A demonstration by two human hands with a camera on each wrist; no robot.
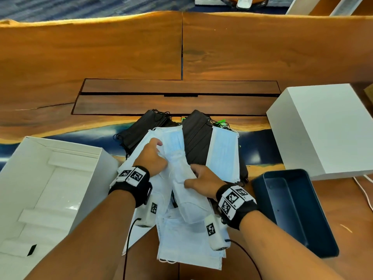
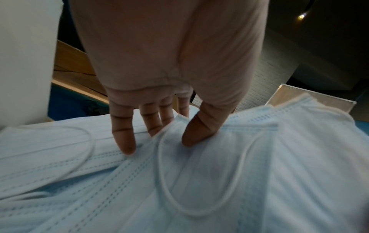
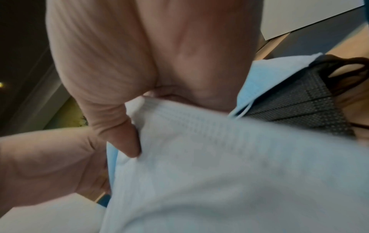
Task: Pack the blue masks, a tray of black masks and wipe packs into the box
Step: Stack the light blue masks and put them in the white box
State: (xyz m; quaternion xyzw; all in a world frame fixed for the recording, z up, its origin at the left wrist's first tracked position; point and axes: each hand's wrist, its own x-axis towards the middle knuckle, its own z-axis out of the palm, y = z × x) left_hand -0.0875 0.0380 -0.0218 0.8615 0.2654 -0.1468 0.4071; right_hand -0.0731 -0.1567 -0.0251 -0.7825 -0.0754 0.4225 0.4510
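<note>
Blue masks (image 1: 181, 178): loose pile on the desk (image 1: 121, 57) under my hands. Light, soft, slippery, I judge; best pinched by the stacked edges. Left hand (image 1: 151, 156) and right hand (image 1: 203, 178) each pinch a bundle. Box (image 1: 26, 158), left of my hands: holds no masks. Dark tray (image 1: 314, 229), right: empty. Black masks (image 1: 195, 136) lie beyond.

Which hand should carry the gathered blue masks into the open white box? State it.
Left. The left hand is nearer the open white box and already grips the blue masks.
</note>
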